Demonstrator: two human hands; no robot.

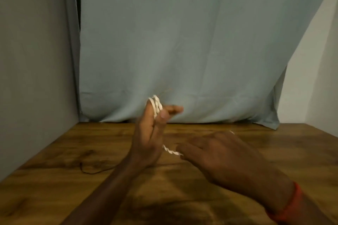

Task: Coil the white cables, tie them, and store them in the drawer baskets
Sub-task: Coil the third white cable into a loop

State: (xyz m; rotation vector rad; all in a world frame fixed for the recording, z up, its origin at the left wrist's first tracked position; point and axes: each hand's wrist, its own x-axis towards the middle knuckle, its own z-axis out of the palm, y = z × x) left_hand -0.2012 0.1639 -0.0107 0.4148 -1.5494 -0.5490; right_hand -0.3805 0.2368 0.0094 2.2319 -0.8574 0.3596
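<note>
My left hand (150, 133) stands upright above the wooden table (54, 179), fingers pointing up. A white cable (156, 106) is wound in several loops round its fingers, and the thumb presses on the loops. A twisted stretch of the same white cable shows below the palm and runs toward my right hand (219, 153). My right hand hovers palm down just right of the left, blurred, its fingertips at the cable's lower stretch. Whether they pinch it I cannot tell. A thin brownish tie strand (165, 91) sticks up behind the coil.
A thin dark cord (91, 171) lies looped on the table at the left. A pale blue cloth (182, 51) hangs behind the table; grey walls close in left and right. An orange band (290, 204) circles my right wrist. No drawer or basket is in view.
</note>
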